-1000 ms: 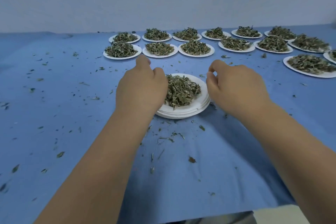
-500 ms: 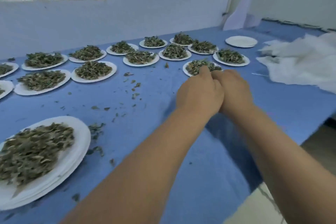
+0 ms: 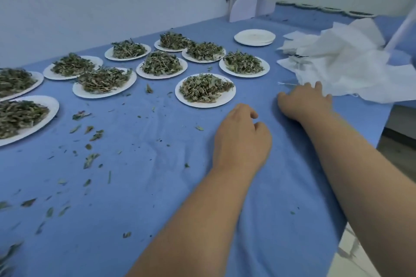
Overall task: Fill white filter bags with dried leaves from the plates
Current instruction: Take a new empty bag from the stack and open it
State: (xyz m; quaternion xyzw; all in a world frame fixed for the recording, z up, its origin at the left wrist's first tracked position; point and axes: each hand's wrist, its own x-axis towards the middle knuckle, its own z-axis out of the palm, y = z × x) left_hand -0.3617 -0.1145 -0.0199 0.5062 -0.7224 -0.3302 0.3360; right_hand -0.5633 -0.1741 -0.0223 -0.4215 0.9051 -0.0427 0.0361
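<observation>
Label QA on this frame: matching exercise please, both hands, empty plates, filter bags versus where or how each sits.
1 left hand
2 right hand
3 empty plates
4 filter bags

A stacked at the far side, no leaves
B fingers spread, beside the bags
C loosely curled, holding nothing
D heaped at the right edge

Pairs: 1-C, 2-B, 3-A, 4-D

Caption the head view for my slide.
Right hand beside the white filter bags, left hand loosely curled near a plate of dried leaves on blue cloth.
</observation>
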